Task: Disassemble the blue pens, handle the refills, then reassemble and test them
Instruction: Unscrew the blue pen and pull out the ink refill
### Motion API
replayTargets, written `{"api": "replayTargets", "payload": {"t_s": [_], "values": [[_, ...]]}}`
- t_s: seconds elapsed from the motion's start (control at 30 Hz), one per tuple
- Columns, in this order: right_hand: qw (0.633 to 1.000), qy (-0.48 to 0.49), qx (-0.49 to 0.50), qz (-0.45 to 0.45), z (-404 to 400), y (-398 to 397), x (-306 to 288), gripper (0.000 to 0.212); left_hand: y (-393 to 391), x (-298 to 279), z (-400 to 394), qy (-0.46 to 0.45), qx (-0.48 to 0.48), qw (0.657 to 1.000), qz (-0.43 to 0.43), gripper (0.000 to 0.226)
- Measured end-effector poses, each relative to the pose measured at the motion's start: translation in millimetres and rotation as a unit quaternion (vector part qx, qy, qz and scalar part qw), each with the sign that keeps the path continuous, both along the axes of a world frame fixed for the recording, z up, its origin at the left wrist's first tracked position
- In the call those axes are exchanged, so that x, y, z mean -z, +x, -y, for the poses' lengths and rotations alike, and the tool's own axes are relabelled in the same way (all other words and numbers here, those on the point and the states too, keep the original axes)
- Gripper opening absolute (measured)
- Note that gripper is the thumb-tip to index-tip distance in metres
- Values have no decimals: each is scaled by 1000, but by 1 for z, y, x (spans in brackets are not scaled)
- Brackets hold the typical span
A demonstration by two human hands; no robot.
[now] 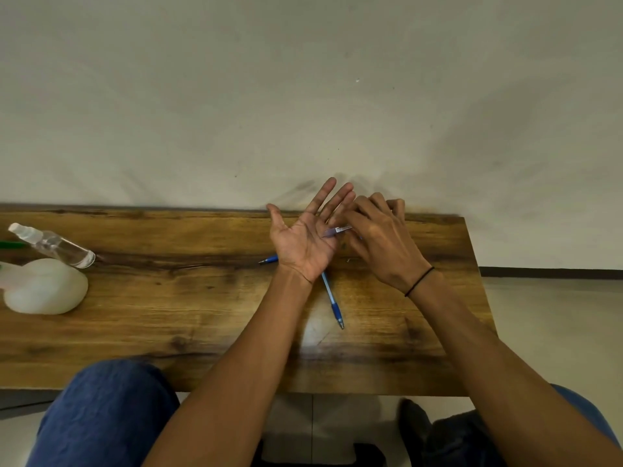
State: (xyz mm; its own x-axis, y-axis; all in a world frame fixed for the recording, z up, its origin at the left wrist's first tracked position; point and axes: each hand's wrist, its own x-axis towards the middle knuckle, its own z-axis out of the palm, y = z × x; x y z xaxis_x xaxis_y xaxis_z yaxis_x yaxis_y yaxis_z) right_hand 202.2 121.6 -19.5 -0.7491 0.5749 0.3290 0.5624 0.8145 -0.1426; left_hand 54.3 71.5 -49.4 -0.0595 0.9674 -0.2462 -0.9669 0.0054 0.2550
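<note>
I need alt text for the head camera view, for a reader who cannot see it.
Over a wooden table, the left hand is held open, palm up, while the right hand holds a blue pen with its tip at that palm. Two more blue pens lie under the hands, and a clear spray bottle lies at the far left.

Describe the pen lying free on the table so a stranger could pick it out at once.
Start at the wooden table, then find the person's open left hand near its middle. Just below that wrist lies a blue pen, slanting toward the person, tip nearest them. Unlike the pen in the right hand and the one mostly hidden under the left hand, it lies almost fully visible and untouched.
</note>
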Motion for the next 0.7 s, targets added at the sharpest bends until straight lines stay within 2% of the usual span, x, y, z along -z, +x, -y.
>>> {"api": "replayTargets", "payload": {"t_s": [0.07, 0.13, 0.23, 0.33, 0.43, 0.7], "values": [[1000, -18, 10, -8, -2, 1, 0, 18, -4, -1, 0, -38, -6, 998, -50, 112], [999, -32, 21, -15, -4, 2, 0, 20, -9, -4, 0, -111, -25, 980, -164, 95], [998, -43, 37, -32, -7, 4, -1, 19, -25, -9, 1, -178, -38, 917, -356, 49], [997, -44, 52, -40, -8, 4, -2, 17, -46, -7, 11, -162, -21, 848, -504, 22], [996, -40, 68, -48, -10, 3, -3, 17, -57, -5, 18, -143, 5, 786, -601, 12], [993, -35, 85, -69, -13, -1, -2, 17, -56, -14, 13, -47, 16, 688, -724, 15]]}}
